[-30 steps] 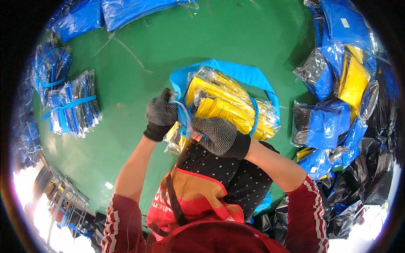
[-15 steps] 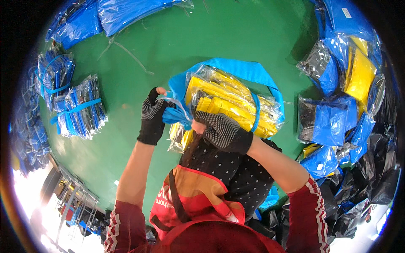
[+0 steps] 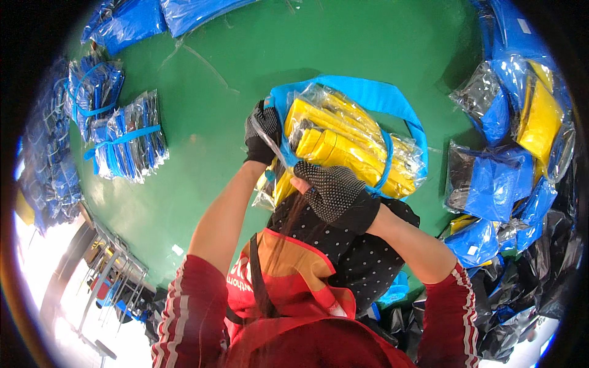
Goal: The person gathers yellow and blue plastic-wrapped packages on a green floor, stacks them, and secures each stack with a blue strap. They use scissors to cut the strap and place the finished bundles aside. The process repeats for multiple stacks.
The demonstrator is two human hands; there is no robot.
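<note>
A bundle of yellow folded packs in clear plastic (image 3: 356, 153) lies in front of me, with a blue fabric strip (image 3: 368, 92) curving around its far side and a blue band across its right part. My left hand (image 3: 262, 132), in a black dotted glove with bare fingertips, is closed at the left end of the strip, beside the bundle. At the bundle's near left corner, my right hand (image 3: 334, 193), gloved alike, pinches the lower part of the strip. A thin, clear plastic piece runs between the hands. The left fingertips are mostly hidden.
Two tied bundles of blue packs (image 3: 129, 138) stand on the green floor (image 3: 202, 147) at left. Blue and yellow packs (image 3: 491, 184) are piled at right, beside black plastic bags (image 3: 534, 264). More blue packs (image 3: 196, 12) lie at the far edge. A metal rack (image 3: 110, 270) stands at lower left.
My left hand has moved up and right along the bundle's left side, drawing the blue strip with it. The gathered blue fabric between the hands has stretched out. The whole view has shifted slightly.
</note>
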